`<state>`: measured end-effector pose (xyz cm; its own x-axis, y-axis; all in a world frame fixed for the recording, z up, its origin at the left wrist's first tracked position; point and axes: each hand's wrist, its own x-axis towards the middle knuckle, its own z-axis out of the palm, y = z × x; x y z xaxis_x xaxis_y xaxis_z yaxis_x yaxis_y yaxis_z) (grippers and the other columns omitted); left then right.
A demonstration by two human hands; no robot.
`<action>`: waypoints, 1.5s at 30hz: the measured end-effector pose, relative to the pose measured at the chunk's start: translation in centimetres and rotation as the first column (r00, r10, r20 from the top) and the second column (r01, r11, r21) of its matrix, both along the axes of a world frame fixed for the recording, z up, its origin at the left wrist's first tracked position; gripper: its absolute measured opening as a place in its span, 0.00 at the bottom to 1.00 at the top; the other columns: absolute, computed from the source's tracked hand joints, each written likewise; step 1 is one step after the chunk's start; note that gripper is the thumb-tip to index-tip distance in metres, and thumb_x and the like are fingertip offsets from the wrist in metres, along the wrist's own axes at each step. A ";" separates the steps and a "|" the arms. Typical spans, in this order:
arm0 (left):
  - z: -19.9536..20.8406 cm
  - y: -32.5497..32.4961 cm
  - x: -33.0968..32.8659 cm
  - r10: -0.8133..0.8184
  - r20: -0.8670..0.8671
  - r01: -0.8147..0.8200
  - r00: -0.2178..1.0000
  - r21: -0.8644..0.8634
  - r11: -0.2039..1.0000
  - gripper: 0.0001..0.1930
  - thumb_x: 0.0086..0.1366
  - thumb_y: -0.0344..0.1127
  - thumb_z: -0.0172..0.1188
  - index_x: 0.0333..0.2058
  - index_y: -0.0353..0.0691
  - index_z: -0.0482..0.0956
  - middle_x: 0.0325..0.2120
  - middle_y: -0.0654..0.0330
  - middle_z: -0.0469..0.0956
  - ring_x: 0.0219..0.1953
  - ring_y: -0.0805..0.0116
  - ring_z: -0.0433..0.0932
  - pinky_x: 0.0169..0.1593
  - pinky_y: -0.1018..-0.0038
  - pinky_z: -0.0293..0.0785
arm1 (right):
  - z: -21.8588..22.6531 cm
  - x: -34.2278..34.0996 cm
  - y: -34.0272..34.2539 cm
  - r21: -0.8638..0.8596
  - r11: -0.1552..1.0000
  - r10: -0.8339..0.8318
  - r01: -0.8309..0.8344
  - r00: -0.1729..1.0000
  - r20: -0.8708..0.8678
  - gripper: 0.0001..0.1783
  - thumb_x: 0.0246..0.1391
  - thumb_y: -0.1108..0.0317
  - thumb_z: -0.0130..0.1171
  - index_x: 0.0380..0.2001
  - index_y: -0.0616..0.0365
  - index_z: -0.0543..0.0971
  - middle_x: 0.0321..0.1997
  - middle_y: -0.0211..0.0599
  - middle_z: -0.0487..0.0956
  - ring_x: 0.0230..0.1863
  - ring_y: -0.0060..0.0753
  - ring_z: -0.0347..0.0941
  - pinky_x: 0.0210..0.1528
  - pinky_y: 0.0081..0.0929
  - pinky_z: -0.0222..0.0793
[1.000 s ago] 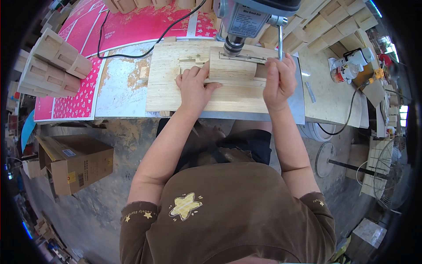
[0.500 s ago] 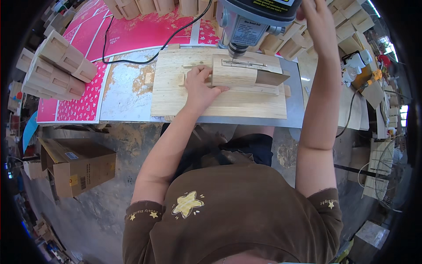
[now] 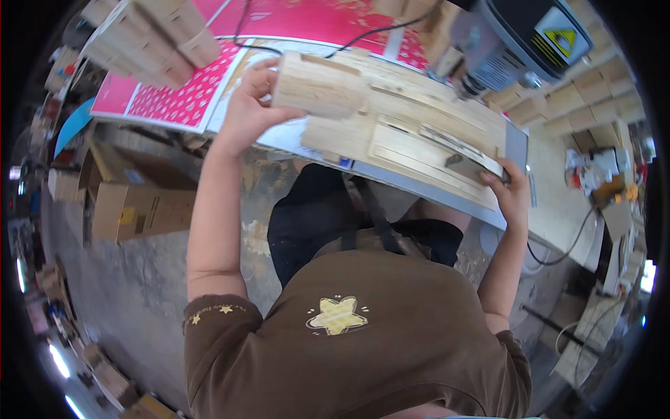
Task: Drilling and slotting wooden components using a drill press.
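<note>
My left hand (image 3: 244,112) grips a pale wooden block (image 3: 317,87) by its left end, raised off the left part of a wooden jig board (image 3: 342,136). A recess shows along the block's far edge, and motion blurs it slightly. On the right of the jig, my right hand (image 3: 511,188) pinches the end of a thin slotted strip (image 3: 464,148), which has a dark flat plate (image 3: 466,167) beside it. Beyond the jig stands a bench drill (image 3: 516,56), its chuck (image 3: 469,87) above the board's far side.
Stacked wooden blocks (image 3: 150,42) stand at the far left on a pink patterned sheet (image 3: 188,98), with more blocks (image 3: 579,98) behind the drill. A black cable (image 3: 384,28) crosses the sheet. An open cardboard box (image 3: 146,209) sits on the floor at left.
My left hand has taken the block off the jig and moved it left. My right hand has come down from beside the drill to the strip. The view has turned.
</note>
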<state>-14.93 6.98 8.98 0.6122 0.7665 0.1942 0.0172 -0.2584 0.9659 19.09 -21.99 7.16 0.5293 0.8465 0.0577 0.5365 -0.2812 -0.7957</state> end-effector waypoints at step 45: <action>21.2 41.6 -16.6 0.991 -0.112 -0.732 0.071 0.670 0.128 0.36 0.35 0.54 0.74 0.39 0.33 0.78 0.41 0.47 0.78 0.43 0.54 0.77 0.47 0.65 0.72 | 1.2 -5.1 2.0 -0.004 0.987 -0.161 0.162 0.977 -0.143 0.11 0.31 0.78 0.63 0.26 0.62 0.77 0.26 0.31 0.73 0.31 0.24 0.67 0.35 0.20 0.60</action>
<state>-31.56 48.56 30.13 -0.3855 0.7118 0.5871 0.8452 0.0172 0.5341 13.99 -19.99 8.33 0.6622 0.7490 -0.0218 0.3659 -0.3486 -0.8629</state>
